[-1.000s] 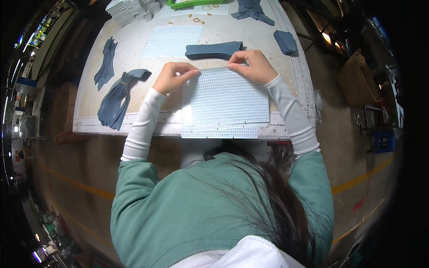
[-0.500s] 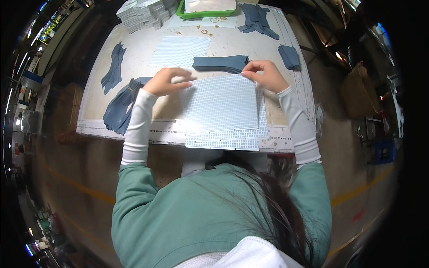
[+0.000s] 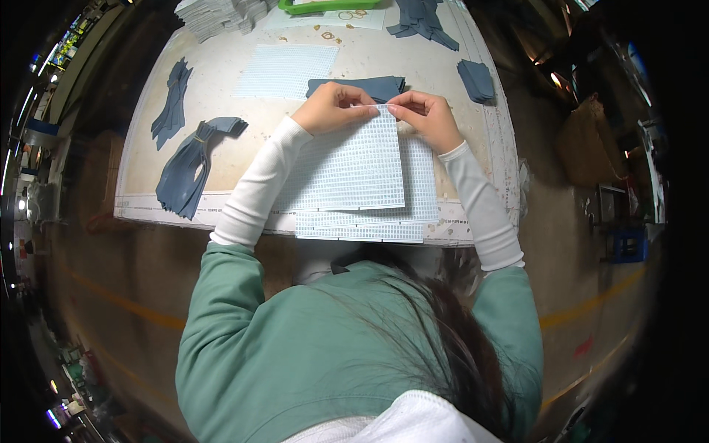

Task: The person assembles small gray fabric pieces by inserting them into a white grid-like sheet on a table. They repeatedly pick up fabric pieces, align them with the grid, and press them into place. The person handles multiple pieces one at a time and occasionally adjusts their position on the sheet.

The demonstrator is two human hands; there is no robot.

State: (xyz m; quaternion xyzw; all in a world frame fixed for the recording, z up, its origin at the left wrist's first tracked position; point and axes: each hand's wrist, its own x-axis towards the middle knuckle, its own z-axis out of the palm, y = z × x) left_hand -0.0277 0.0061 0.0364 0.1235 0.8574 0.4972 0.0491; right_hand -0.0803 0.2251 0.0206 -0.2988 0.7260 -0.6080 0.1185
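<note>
My left hand (image 3: 336,108) and my right hand (image 3: 430,121) meet at the far right corner of a white printed sheet (image 3: 347,166), covered in rows of small blue-grey marks. Both pinch it there, thumbs against fingertips, close together. That sheet lies on top of other similar printed sheets (image 3: 419,177), which stick out to the right and over the table's near edge. Just beyond my fingers sits a stack of dark blue-grey cut pieces (image 3: 354,88), partly covered by my left hand.
Bundled blue-grey pieces (image 3: 185,173) and a loose pile (image 3: 172,103) lie on the left of the table (image 3: 251,159). Another printed sheet (image 3: 284,70) lies farther back. More pieces (image 3: 476,81) are at right. A grey-white stack (image 3: 214,16) and a green tray (image 3: 325,7) stand at the far edge.
My left hand has moved right along the sheet and closed at its far right corner, beside my right hand. The top sheet has shifted left over the others. The view has shifted slightly.
</note>
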